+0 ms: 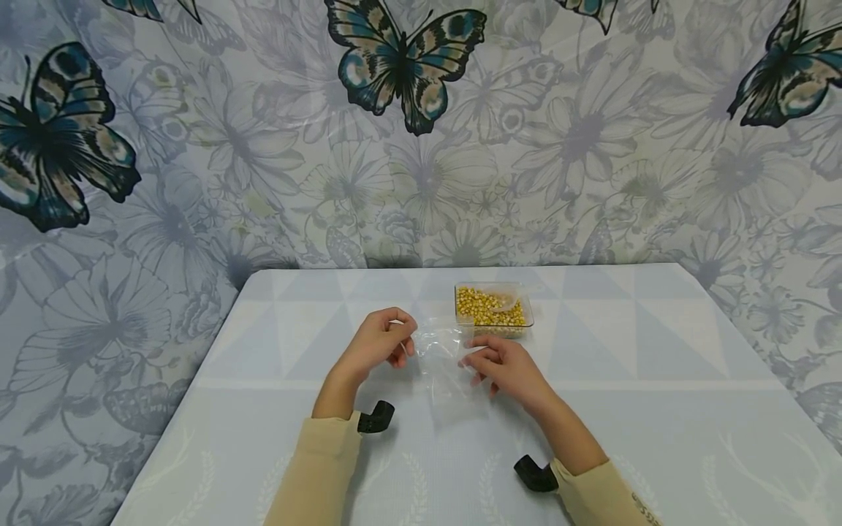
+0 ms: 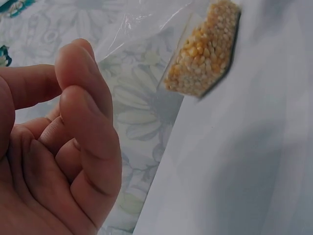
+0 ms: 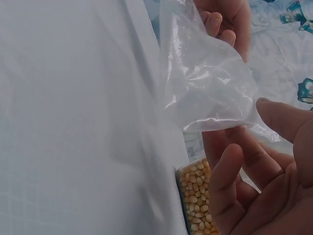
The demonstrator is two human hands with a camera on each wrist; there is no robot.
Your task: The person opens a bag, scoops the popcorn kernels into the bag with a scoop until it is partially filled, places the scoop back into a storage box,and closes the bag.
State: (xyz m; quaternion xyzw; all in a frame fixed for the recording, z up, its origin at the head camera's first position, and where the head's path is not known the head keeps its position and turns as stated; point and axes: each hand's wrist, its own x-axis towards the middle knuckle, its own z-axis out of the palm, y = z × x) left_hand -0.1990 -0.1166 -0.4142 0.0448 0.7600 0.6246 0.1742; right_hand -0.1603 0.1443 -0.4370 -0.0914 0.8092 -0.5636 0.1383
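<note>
- The backdrop [image 1: 427,212] is the biggest thing. It stands behind the corn box and shows butterflies [image 1: 404,69] and pale grey flowers [image 1: 572,139].
- The tabletop [image 1: 625,351] is white and pale grey, with triangle shapes. It is under the corn box.
- The left sleeve [image 1: 312,471] and the right sleeve [image 1: 601,493] are tan. Both are nearer the person than the corn box.
- The left hand [image 1: 381,337] is to the left of the corn box. Its grip is narrow: thumb and fingertips pinch one side of the bag.
- The right hand [image 1: 509,374] is just in front of the corn box. Its grip is narrow too, with the thumb and a finger holding the bag's other side.
- The bag [image 1: 447,365] is thin, clear and crinkly. It is between the two hands, in front of the corn box and a bit left of it.
- The corn box [image 1: 500,332] is clear and sits near the far edge of the tabletop.
- Two small black pieces [image 1: 376,417] stick out by the cuffs, well in front of the corn box.
- The corn [image 1: 483,310] is yellow and fills much of the corn box.
</note>
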